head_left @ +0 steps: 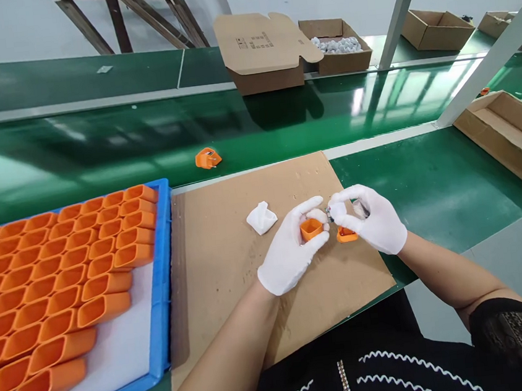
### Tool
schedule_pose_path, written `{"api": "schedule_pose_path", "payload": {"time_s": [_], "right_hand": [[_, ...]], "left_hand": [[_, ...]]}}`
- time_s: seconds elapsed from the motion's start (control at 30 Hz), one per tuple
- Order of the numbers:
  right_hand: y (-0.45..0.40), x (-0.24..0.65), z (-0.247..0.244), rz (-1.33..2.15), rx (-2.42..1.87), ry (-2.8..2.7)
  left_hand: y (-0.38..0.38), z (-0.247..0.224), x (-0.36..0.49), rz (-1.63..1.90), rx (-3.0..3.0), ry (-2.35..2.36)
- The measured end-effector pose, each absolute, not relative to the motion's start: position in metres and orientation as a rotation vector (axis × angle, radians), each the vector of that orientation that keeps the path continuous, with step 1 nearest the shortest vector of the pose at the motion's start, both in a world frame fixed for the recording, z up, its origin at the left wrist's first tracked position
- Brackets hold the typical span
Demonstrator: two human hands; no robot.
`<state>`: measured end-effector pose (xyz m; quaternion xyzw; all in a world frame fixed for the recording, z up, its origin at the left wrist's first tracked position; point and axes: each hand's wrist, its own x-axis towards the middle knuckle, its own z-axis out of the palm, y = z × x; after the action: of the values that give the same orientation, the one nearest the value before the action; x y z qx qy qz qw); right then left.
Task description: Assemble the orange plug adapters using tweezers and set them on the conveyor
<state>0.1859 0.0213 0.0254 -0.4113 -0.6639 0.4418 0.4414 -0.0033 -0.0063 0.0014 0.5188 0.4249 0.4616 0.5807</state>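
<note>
My left hand (pixel 291 248), in a white glove, is closed around a hollow orange plastic housing (pixel 312 228), its open end facing up. My right hand (pixel 369 216), also gloved, pinches a small white part (pixel 337 210) with metal bits at its edge, just right of the housing and apart from it. A greyish piece, too unclear to name, shows by the right palm. Under the right fingers, an orange plastic piece (pixel 347 234) lies on the cardboard sheet (pixel 232 273), partly hidden. A crumpled white scrap (pixel 261 218) rests left of the hands.
At the left, a blue tray (pixel 164 230) holds rows of orange housings (pixel 100 309). An orange plug (pixel 208 158) with metal pins lies on the green surface beyond the cardboard. Cardboard boxes (pixel 272 79) stand at the back; an open carton (pixel 511 138) is at the right.
</note>
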Motion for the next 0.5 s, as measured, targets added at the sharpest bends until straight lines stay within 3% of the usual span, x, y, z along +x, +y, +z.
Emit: {"api": "schedule_pose_path", "payload": {"time_s": [0.17, 0.33, 0.5], "right_hand": [[0.018, 0.186, 0.022, 0.857, -0.936, -1.830], [0.017, 0.187, 0.015, 0.854, -0.924, -1.803], [0.019, 0.188, 0.008, 0.859, -0.906, -1.855]], "left_hand": [[-0.012, 0.005, 0.000, 1.138, 1.331, 1.133], [-0.011, 0.012, 0.000, 0.960, 1.245, 1.097], [-0.010, 0.008, 0.000, 1.039, 1.117, 1.127]]}}
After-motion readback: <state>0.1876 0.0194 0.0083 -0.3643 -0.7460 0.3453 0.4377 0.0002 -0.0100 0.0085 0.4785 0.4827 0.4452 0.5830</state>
